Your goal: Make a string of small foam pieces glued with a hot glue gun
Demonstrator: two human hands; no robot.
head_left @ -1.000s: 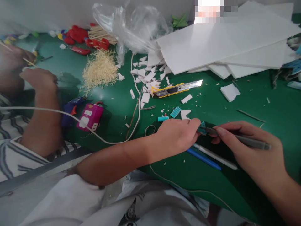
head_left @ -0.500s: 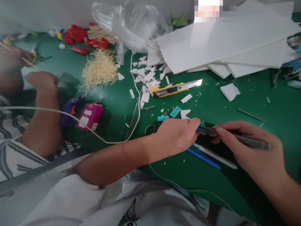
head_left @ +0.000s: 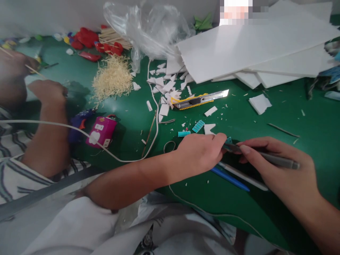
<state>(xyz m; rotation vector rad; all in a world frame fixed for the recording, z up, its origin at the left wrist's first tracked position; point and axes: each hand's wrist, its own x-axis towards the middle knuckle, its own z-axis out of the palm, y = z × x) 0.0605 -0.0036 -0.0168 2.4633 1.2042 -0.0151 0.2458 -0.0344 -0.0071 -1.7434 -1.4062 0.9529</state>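
Note:
My left hand point(head_left: 199, 151) is closed, its fingertips pinching a small teal piece point(head_left: 228, 141) that is mostly hidden behind them. My right hand point(head_left: 289, 170) grips a slim grey pen-like tool point(head_left: 278, 160), whose narrow end points left and meets the teal piece. I cannot make out the exact kind of tool. Below the hands lie a blue pen point(head_left: 231, 179) and a white stick-like pen point(head_left: 247, 177). Two other teal pieces, one striped point(head_left: 198, 126) and one narrow point(head_left: 183, 134), rest just beyond my left hand.
A yellow utility knife point(head_left: 200, 101) with its blade out lies ahead, near white foam scraps point(head_left: 164, 86). Foam boards point(head_left: 239, 49) are stacked at the back right. A white cable runs to a pink power block point(head_left: 102, 131). A co-worker's hands point(head_left: 47, 90) hold a thin stick at left.
My right hand and the grey tool have shifted slightly left, toward my left hand. The left hand stays in place.

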